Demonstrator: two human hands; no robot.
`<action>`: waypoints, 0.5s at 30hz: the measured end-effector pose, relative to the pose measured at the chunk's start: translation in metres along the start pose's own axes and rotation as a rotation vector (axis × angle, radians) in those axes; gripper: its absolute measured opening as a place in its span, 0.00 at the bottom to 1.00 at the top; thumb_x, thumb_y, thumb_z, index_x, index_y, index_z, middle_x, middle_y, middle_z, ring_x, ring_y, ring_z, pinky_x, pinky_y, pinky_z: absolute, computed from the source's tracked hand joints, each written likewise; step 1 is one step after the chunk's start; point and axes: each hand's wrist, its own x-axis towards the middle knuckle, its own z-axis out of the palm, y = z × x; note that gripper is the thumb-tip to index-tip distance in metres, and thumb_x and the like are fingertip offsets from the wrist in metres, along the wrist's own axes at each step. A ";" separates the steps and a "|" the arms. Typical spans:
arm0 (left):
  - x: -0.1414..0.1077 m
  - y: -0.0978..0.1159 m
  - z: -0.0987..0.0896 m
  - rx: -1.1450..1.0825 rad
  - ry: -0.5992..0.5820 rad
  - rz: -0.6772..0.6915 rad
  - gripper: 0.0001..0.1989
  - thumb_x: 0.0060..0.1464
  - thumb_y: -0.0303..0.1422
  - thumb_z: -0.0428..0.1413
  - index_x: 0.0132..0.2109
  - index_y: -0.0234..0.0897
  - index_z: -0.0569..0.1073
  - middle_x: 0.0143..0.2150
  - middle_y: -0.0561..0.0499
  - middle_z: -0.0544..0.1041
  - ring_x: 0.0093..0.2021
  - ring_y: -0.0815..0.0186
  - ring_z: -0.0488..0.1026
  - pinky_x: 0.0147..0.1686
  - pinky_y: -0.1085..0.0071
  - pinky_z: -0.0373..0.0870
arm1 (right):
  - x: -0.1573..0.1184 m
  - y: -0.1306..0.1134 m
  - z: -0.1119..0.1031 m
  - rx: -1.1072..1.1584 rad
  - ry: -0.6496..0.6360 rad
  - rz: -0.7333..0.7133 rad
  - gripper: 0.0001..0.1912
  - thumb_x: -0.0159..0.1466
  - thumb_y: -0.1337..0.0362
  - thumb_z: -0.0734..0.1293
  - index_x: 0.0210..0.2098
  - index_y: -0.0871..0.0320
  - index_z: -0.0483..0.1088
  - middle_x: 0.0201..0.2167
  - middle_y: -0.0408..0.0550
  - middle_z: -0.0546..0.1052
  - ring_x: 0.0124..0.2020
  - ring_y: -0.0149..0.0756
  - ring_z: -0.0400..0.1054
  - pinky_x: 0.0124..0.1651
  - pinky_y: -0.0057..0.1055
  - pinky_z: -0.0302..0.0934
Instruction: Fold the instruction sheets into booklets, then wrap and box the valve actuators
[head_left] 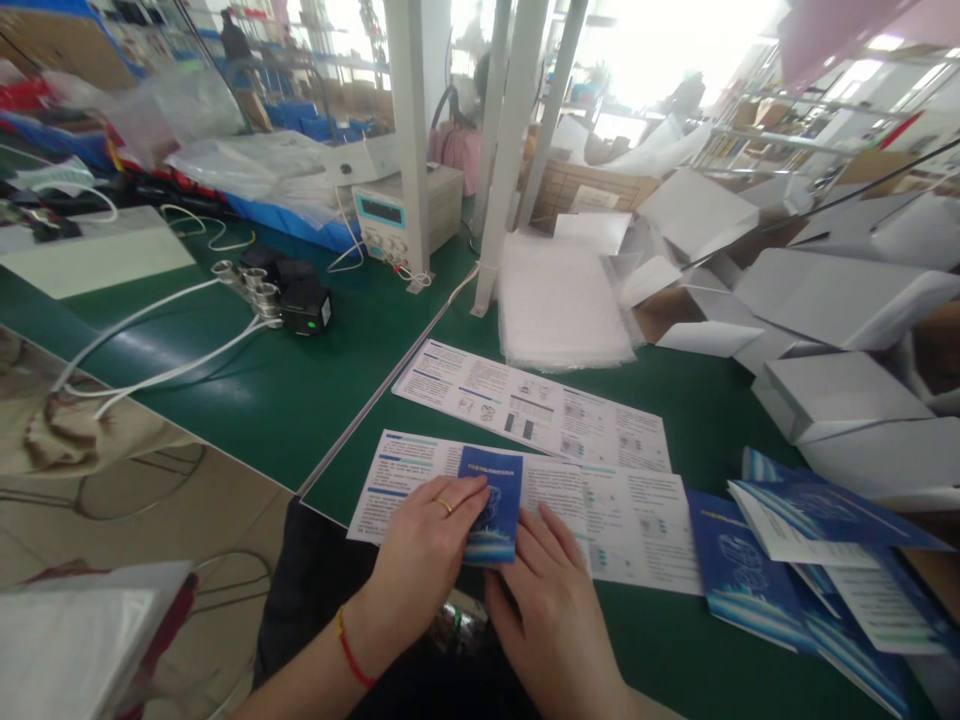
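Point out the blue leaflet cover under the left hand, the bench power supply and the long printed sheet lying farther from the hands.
Blue leaflet cover (505, 512): head view, its uncovered right half.
Bench power supply (382, 230): head view, front panel.
Long printed sheet (531, 402): head view, middle of its printed face.

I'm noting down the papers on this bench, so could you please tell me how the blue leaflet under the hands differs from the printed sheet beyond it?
The blue leaflet is small and compact, while the printed sheet is a long strip. The leaflet's face is mostly blue; the sheet's is mostly white. The left hand rests on the leaflet, whereas the sheet lies untouched. Both bear print.
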 end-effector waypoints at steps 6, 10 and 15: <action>0.003 0.014 0.000 0.190 -0.108 0.058 0.15 0.65 0.26 0.55 0.56 0.36 0.78 0.55 0.38 0.81 0.52 0.52 0.79 0.57 0.50 0.75 | -0.012 0.016 -0.014 -0.102 0.029 0.013 0.14 0.75 0.67 0.59 0.50 0.57 0.77 0.51 0.44 0.83 0.54 0.40 0.76 0.68 0.42 0.53; 0.006 0.022 0.001 0.223 -0.222 0.037 0.19 0.63 0.27 0.59 0.60 0.44 0.75 0.58 0.37 0.78 0.55 0.49 0.77 0.57 0.48 0.73 | -0.016 0.025 -0.019 -0.191 0.033 0.024 0.17 0.75 0.70 0.57 0.51 0.61 0.77 0.52 0.47 0.83 0.55 0.40 0.76 0.71 0.41 0.48; 0.005 0.021 0.006 0.195 -0.335 0.125 0.26 0.61 0.19 0.51 0.65 0.34 0.69 0.63 0.39 0.75 0.61 0.54 0.74 0.56 0.59 0.73 | -0.017 0.036 -0.026 -0.285 0.023 0.012 0.17 0.75 0.71 0.57 0.50 0.64 0.77 0.52 0.51 0.83 0.55 0.42 0.76 0.71 0.43 0.47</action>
